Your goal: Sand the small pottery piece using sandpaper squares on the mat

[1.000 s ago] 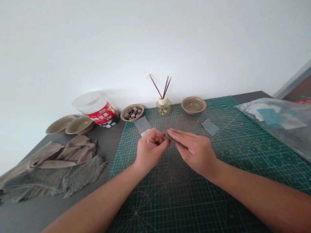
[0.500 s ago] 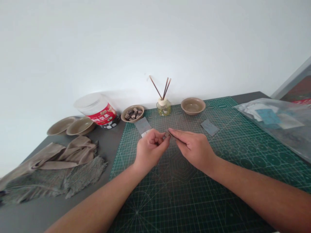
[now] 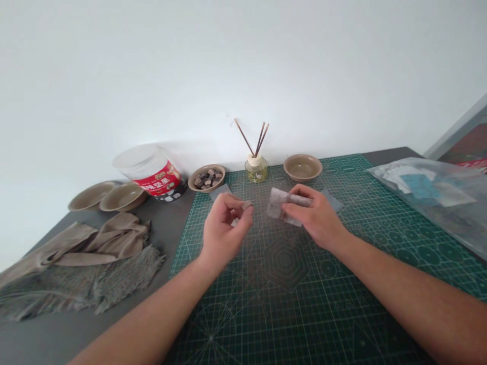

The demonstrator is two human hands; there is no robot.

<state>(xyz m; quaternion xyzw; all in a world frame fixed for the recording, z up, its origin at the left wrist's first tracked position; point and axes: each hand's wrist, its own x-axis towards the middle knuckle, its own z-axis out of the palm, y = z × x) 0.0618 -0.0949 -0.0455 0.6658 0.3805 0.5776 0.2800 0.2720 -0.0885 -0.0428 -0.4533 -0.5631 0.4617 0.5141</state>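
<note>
My left hand (image 3: 227, 228) is closed, pinching a small brownish block (image 3: 247, 205) between thumb and fingertips. My right hand (image 3: 314, 213) grips a folded, pale grey piece of sandpaper (image 3: 278, 200), with the thumb below and the fingers above. A gap separates the block from the sandpaper. Behind my left hand a grey sheet (image 3: 219, 192) lies on the green cutting mat (image 3: 285, 314), partly covered. Another grey sheet (image 3: 332, 201) is mostly hidden behind my right hand. Several similar small blocks (image 3: 208, 179) fill a shallow brown bowl (image 3: 194, 185) at the back.
A reed diffuser (image 3: 256, 168) stands near the wall, with a brown bowl (image 3: 303, 168) to its right. Leftward are a red-labelled plastic jar (image 3: 155, 175), two brown bowls (image 3: 124, 197) and a crumpled cloth (image 3: 91, 263). A clear plastic bag (image 3: 429, 187) lies right.
My hands have drawn apart: the left moved left with the block, the right moved right and slightly up with the sandpaper. The sandpaper's pale face now shows.
</note>
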